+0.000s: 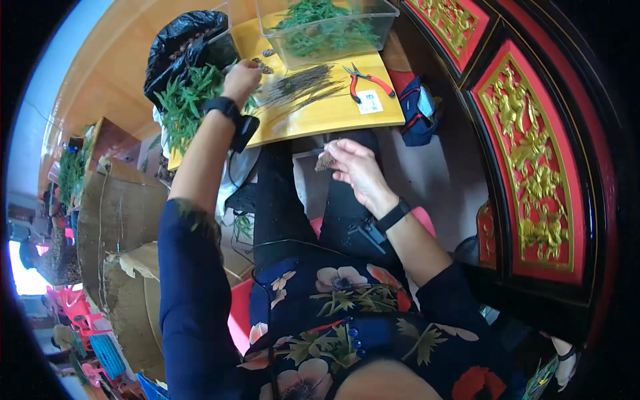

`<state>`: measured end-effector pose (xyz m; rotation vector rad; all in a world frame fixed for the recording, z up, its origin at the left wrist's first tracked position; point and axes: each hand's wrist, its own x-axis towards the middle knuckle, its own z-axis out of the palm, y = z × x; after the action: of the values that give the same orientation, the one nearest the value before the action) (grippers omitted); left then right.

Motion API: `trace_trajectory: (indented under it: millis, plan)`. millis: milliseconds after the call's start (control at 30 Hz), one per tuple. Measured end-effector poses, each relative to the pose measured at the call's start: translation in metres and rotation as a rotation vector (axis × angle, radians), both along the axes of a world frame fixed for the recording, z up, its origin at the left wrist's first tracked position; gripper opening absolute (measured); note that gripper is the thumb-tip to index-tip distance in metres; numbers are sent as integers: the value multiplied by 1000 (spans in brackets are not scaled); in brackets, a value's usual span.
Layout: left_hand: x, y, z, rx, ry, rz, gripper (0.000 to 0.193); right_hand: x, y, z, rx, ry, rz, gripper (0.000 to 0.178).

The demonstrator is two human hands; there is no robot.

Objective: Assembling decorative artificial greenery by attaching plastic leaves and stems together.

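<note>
My right hand (357,168) pinches a small brown pine cone (325,162) between thumb and fingers, above my lap and just off the table's front edge. My left hand (241,80) reaches over the yellow table (320,120), its fingers curled down at a pine cone (264,67); part of the grip is hidden by the hand. Another pine cone (268,52) lies just beyond it. Thin dark wire-like stems (300,88) are spread in a loose pile to the right of my left hand. Green artificial fir sprigs (190,107) lie under and beside my left forearm.
Red-handled pliers (367,81) rest on the table by a white printed card (369,102). A clear plastic bin (327,50) of green sprigs stands at the back. A black plastic bag (163,57) sits far left. Carved red-and-gold panels (530,160) rise at right; cardboard (120,220) stands left.
</note>
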<state>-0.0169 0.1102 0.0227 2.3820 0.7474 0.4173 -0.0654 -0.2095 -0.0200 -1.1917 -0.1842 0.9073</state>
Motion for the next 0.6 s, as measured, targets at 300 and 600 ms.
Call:
trace_trajectory:
  millis: [300, 600]
  plan:
    - [43, 3, -16, 300, 211, 166, 35, 1, -2, 3, 108, 85, -25, 15]
    - [-20, 59, 22, 557, 332, 297, 35, 6, -6, 8, 115, 111, 9, 14]
